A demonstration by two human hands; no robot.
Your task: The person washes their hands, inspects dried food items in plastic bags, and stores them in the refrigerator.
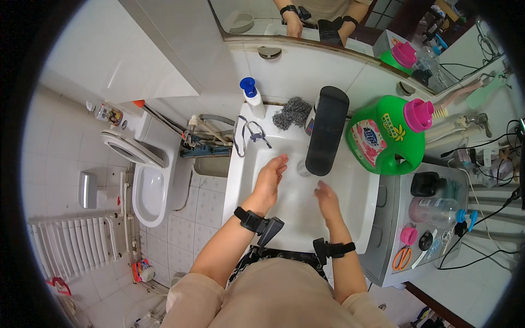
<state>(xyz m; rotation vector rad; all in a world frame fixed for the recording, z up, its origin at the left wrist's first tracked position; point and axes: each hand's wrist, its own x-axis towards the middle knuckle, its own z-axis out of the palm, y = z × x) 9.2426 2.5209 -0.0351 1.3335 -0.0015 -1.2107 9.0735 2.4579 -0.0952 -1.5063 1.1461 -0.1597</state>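
Beige shirt (pixel 279 295) at bottom centre, both forearms going up the frame, black strap on each wrist. Left hand (pixel 269 185) around mid-frame, held over the white sink (pixel 290 221), bare, nothing in it, fingers stretched and lying close together, pointing up and right. Right hand (pixel 327 202), a bit right of centre, also over the basin, bare, nothing in it, fingers loosely bent and pointing up-left, slightly blurred; well apart from left hand. Black oblong fixture (pixel 327 131) sits just above right hand, leaning over the back of the basin; no clear contact with either hand. Small round greyish piece (pixel 302 168) next to its lower end, partly hidden, can't tell what. Along the back rim: grey scouring mesh (pixel 292 113) left of the fixture, white bottle (pixel 255 101) with blue top further left. Green jug (pixel 383 139) with pink cap at the sink's upper right. Right side of frame, grey surface (pixel 395 221) carries orange-handled scissors (pixel 402 258), pink ring-shaped item (pixel 408 235), clear bottle (pixel 435 212) lying flat. Toilet (pixel 150 188) left of frame, radiator (pixel 68 246) lower left, mirror (pixel 377 27) across the top.
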